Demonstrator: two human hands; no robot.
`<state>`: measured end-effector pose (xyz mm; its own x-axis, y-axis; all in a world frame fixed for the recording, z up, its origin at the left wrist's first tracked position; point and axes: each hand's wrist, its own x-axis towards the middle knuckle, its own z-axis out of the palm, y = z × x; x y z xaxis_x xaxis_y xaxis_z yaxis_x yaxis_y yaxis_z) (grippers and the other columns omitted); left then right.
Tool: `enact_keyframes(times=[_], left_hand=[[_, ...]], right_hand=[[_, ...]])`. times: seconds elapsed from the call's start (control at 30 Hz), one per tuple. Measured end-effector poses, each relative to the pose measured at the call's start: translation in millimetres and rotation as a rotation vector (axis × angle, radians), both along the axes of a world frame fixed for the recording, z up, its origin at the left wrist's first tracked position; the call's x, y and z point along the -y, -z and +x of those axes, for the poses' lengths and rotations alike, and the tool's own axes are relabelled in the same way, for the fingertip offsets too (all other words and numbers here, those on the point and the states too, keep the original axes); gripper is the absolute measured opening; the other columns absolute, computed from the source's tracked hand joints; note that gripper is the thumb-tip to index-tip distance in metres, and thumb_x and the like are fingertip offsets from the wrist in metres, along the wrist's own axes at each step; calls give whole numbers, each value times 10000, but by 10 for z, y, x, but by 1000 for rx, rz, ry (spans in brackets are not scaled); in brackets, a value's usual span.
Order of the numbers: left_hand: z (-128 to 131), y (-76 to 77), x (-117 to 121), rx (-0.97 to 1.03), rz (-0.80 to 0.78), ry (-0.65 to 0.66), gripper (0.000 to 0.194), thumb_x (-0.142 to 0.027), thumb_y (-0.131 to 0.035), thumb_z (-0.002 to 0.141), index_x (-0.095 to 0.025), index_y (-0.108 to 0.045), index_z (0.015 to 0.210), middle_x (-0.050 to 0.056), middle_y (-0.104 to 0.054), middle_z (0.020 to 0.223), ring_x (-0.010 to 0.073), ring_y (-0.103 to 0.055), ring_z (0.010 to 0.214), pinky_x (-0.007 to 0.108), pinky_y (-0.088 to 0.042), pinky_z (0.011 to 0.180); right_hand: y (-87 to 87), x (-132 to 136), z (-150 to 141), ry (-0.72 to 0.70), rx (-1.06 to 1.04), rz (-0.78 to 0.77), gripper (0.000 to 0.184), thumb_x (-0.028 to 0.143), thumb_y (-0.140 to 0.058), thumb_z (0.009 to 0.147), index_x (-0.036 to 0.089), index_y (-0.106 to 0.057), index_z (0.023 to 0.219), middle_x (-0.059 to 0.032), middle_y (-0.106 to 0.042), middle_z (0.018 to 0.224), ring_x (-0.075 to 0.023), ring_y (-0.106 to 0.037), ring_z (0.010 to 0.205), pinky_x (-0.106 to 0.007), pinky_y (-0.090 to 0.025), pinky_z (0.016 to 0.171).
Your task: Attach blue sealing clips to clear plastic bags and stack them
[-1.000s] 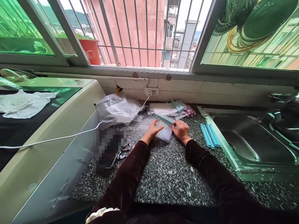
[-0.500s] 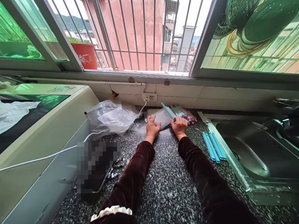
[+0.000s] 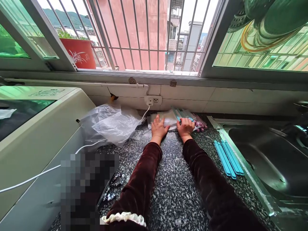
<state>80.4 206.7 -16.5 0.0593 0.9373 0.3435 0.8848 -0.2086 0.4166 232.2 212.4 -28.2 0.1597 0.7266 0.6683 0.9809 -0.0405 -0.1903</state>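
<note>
One clear, flat plastic bag (image 3: 168,117), edged with a narrow turquoise plastic strip (image 3: 175,113), is laid at the rear of the black-and-white speckled stone table (image 3: 173,179). The left hand (image 3: 158,129) is spread at its left side. The right hand (image 3: 186,127) is curled at the strip's near end; whether it is gripped cannot be told. Loose turquoise plastic strips (image 3: 228,159) are placed beside the stainless-steel sink (image 3: 262,157).
</note>
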Motion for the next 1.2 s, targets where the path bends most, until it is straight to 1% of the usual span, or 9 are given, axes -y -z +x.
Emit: enact_keyframes(times=[0.23, 0.47, 0.53, 0.63, 0.7, 0.8, 1.0, 1.1, 1.2], left_hand=[[12, -33, 50, -91, -6, -68, 510, -476, -524, 779, -211, -535, 1214, 97, -310, 1450, 294, -372, 1227, 388, -308, 993], [-100, -1, 230, -51, 32, -8, 418, -339, -502, 813, -167, -543, 1191, 124, -406, 1378, 265, -422, 1186, 367, -334, 985], [-173, 24, 303, -38, 47, 7, 371, -282, -497, 812, -164, -560, 1158, 128, -441, 1339, 259, -437, 1169, 369, -350, 968], [-343, -8, 396, -56, 72, 48, 328, -231, -494, 800, -162, -585, 1108, 128, -490, 1264, 247, -473, 1116, 364, -379, 928], [-507, -116, 433, -94, 91, 67, 300, -225, -483, 800, -159, -604, 1067, 126, -529, 1188, 239, -500, 1061, 353, -397, 889], [-835, -413, 451, -144, 135, 11, 281, -228, -458, 811, -159, -619, 1030, 121, -561, 1089, 233, -513, 1011, 343, -398, 870], [-1658, -1052, 487, -195, 86, -396, 300, -204, -437, 803, -153, -622, 1034, 150, -555, 1131, 293, -481, 1077, 398, -370, 890], [-1999, -1206, 528, -220, -52, -524, 313, -187, -427, 802, -138, -631, 1033, 181, -561, 1157, 325, -457, 1130, 427, -353, 915], [-2199, -1247, 551, -146, -202, -600, 346, -245, -454, 802, -121, -615, 1082, 197, -560, 1200, 332, -440, 1177, 425, -348, 941]], right_hand=[[3, -2, 4, 8, 20, 14, 228, 346, -503, 815, 158, -630, 838, -92, -623, 779, -235, -463, 782, -338, -224, 678], [23, -16, 27, -82, 101, 183, 264, 373, -472, 833, 154, -615, 793, -90, -594, 721, -219, -437, 723, -327, -201, 654], [2, 29, -9, -128, 157, 237, 244, 337, -460, 842, 162, -611, 765, -73, -586, 690, -207, -433, 704, -324, -205, 658], [-39, 150, -120, -292, 264, 283, 236, 281, -444, 856, 170, -606, 726, -56, -585, 666, -189, -434, 690, -325, -218, 671], [-58, 246, -233, -396, 307, 292, 245, 258, -443, 861, 176, -599, 690, -48, -585, 655, -178, -438, 686, -323, -227, 679], [-67, 379, -460, -480, 322, 292, 242, 248, -456, 860, 189, -597, 672, -32, -586, 652, -166, -447, 688, -315, -239, 693], [-99, 564, -1074, -641, 236, 172, 170, 283, -501, 842, 183, -628, 893, -55, -625, 812, -193, -467, 784, -316, -252, 729], [-127, 616, -1371, -697, 236, 125, 205, 288, -532, 825, 191, -613, 988, -58, -621, 879, -201, -459, 826, -319, -253, 748], [-162, 635, -1595, -737, 247, 67, 275, 283, -556, 811, 192, -588, 1068, -69, -610, 926, -208, -443, 838, -326, -244, 750]])
